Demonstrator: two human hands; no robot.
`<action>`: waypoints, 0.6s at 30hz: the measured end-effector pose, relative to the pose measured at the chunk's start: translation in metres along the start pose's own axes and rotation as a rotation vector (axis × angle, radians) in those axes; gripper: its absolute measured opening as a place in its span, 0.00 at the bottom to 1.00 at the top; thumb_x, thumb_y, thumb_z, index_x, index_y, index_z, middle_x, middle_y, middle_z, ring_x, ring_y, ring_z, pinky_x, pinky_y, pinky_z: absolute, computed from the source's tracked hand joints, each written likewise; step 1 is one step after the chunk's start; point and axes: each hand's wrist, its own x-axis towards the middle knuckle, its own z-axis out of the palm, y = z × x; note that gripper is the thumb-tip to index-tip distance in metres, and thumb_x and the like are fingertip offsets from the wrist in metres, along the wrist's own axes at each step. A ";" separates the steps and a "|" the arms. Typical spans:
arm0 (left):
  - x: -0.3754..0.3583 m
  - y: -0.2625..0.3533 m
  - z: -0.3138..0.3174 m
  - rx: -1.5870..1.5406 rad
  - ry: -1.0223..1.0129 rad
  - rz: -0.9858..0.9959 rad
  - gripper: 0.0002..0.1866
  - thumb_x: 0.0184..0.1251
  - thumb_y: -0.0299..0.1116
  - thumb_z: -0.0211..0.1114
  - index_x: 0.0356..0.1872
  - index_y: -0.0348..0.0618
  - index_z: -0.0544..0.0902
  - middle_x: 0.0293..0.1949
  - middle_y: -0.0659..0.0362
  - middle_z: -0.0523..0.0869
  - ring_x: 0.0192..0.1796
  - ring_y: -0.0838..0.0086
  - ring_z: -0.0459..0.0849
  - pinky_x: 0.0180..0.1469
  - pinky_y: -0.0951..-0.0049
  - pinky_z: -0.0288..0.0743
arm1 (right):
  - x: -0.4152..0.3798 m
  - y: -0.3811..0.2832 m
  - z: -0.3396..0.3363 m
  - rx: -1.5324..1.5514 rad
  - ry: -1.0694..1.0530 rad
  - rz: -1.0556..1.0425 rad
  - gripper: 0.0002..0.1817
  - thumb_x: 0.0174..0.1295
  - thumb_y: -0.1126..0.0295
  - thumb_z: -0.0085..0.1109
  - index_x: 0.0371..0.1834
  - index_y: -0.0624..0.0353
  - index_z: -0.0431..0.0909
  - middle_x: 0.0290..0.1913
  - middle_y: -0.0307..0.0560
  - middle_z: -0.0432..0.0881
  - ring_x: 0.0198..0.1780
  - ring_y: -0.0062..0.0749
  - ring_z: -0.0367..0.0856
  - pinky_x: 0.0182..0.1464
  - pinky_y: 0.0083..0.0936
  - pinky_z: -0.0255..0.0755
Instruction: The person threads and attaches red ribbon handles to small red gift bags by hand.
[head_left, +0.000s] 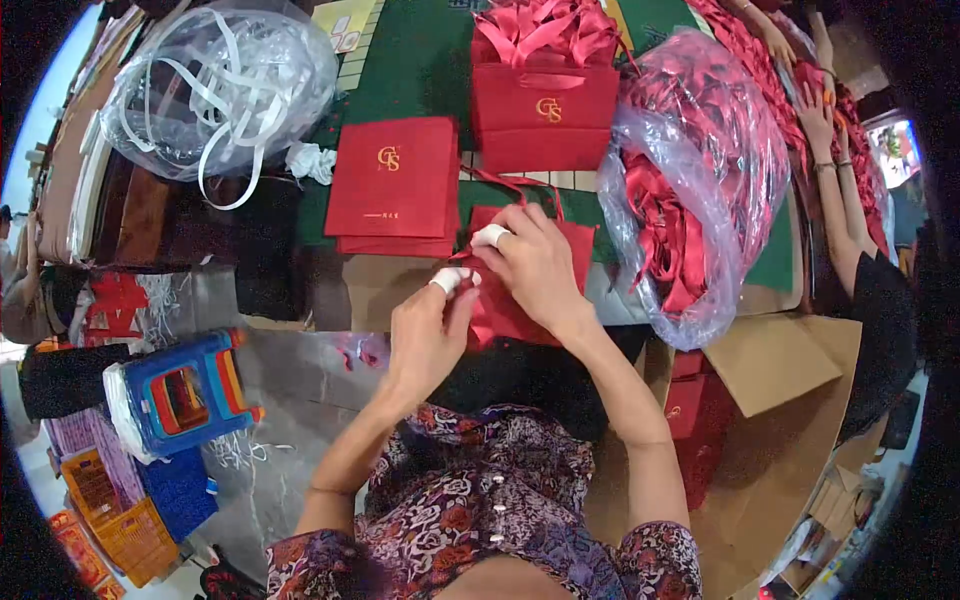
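Observation:
A red paper bag (573, 252) lies at the table's front edge under both hands. My left hand (435, 318) is at its left side, fingers pinched together, with white wrapping on a finger. My right hand (530, 262) rests over the bag's upper part, fingers bent and closed, also with a white-wrapped finger. What the fingertips hold is too small to name, though red ribbon runs beside them. A stack of flat red bags (392, 180) with gold lettering lies to the left. Behind stands an upright red bag (546, 120) filled with red ribbons.
A clear plastic bag of red ribbons (700, 170) sits at the right, one of white ribbons (220, 90) at the back left. An open cardboard box (780, 440) is below right, a blue plastic stool (185, 395) lower left. Another person's hands (816, 125) are at the right.

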 end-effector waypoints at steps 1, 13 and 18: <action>0.001 -0.001 0.000 0.022 -0.020 -0.066 0.09 0.68 0.28 0.67 0.46 0.38 0.83 0.34 0.47 0.86 0.35 0.53 0.86 0.36 0.59 0.78 | 0.000 -0.001 -0.002 -0.012 0.012 -0.013 0.06 0.56 0.71 0.68 0.37 0.55 0.83 0.39 0.44 0.80 0.44 0.43 0.77 0.46 0.38 0.74; 0.018 0.021 -0.003 -0.074 -0.048 0.093 0.08 0.62 0.28 0.71 0.40 0.38 0.86 0.33 0.50 0.86 0.31 0.60 0.87 0.33 0.66 0.78 | -0.040 -0.008 -0.043 0.819 -0.011 0.484 0.08 0.66 0.78 0.65 0.47 0.61 0.82 0.42 0.36 0.84 0.45 0.18 0.81 0.49 0.19 0.75; 0.010 0.018 0.019 -0.310 -0.244 0.016 0.07 0.71 0.25 0.67 0.46 0.34 0.84 0.37 0.62 0.89 0.39 0.84 0.84 0.37 0.79 0.79 | -0.065 0.001 -0.046 1.170 -0.045 0.705 0.08 0.65 0.79 0.65 0.45 0.57 0.83 0.43 0.33 0.83 0.43 0.15 0.79 0.45 0.17 0.75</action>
